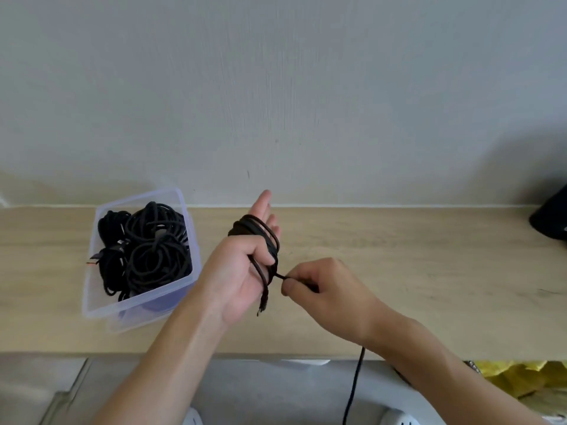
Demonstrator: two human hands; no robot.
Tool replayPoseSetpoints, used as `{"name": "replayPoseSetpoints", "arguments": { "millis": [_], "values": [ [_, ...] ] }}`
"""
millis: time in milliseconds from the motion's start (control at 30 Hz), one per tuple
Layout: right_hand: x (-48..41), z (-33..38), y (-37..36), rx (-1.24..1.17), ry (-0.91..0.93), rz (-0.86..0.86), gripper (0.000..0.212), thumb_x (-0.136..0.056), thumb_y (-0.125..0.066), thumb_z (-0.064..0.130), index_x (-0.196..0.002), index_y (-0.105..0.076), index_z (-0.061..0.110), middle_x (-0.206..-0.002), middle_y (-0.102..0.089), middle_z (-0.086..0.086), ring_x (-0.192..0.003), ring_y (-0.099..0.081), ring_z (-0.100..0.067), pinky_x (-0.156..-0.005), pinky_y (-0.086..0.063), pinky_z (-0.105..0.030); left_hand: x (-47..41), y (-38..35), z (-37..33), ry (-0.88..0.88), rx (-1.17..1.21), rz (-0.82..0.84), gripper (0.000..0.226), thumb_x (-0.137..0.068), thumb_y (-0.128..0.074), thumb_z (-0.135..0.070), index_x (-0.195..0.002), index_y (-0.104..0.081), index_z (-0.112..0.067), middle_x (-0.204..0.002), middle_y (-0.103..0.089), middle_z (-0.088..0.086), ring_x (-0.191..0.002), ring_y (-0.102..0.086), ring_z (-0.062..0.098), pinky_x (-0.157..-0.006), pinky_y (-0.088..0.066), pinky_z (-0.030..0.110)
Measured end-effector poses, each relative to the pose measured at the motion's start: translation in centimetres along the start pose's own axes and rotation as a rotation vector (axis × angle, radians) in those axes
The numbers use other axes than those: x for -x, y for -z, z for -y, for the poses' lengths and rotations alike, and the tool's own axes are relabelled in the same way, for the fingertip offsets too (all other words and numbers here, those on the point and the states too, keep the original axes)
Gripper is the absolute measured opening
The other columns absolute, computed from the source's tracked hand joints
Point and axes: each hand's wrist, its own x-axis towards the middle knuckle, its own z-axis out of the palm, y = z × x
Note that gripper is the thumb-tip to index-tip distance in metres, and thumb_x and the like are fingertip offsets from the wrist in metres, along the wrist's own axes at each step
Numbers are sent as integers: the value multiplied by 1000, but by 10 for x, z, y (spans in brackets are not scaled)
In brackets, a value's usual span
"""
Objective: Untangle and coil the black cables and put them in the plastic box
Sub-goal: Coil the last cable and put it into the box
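Home-like room: wood desk [414,256] against wall [276,87] (plain, painted).

The right wrist hides part of the black cable [356,378]; dark object [550,216] cropped.

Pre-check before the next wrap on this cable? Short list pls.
1. Coil seated round left hand: ok.
2. Start end pinned under left thumb: ok.
3. Right hand pinches the feed: ok.
4. Loose tail hanging off the table, snag-free: cannot tell.
5. Winding complete: not ok, tail not yet wound.
6. Plastic box open: ok.
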Motion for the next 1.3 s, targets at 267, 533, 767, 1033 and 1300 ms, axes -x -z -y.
{"name": "replayPoseSetpoints", "arguments": {
  "millis": [267, 533, 767, 1033, 1300],
  "values": [
    [3, 8, 23, -72, -98, 14, 23, -89, -55, 8, -70, -62, -2, -47, -39, 7, -48, -35, -11, -48, -29, -24, -26, 37, 38, -72, -1186, 166, 68, -72, -59, -2, -112, -54, -57, -152, -18, -37, -130, -28, -20, -96, -30, 1],
    [2, -3, 33, -123, -21, -31, 22, -88, -67, 16, -69, -71, 8, -51, -49, 10, -50, -41, -6, -50, -33, -20, -19, 36, 34, 140, -1200, 338, 16, -76, -51, -13, -62, -52, -19, -63, -55, 3, -76, -64, 21, -66, -48, 26],
    [-4, -8, 36, -505, 34, -143, 27, -87, -66, 31, -69, -63, 11, -53, -55, 4, -45, -46, -4, -46, -37, -16, 10, -7, 12, 256, -327, 577, 17, -56, -45, 2, -63, -56, -10, -58, -56, 9, -78, -59, 25, -76, -48, 26],
    [-6, -6, 9, -720, -223, 139, 37, -104, -39, 11, -67, -41, 12, -58, -27, 0, -49, -18, -11, -43, -17, -20, 0, -11, 6, 134, 494, 375, 84, -64, -45, 12, -146, -48, -6, -155, -44, 9, -144, -40, 28, -123, -18, 39],
    [3, 4, 13, -578, -262, 222, 23, -101, -49, 13, -85, -63, 5, -56, -32, 2, -49, -21, -13, -46, -17, -25, -6, 19, -6, -17, -262, -97, 92, -69, -39, 10, -148, -45, -36, -148, -48, -11, -134, -47, 7, -104, -38, 23]
  ]
}}
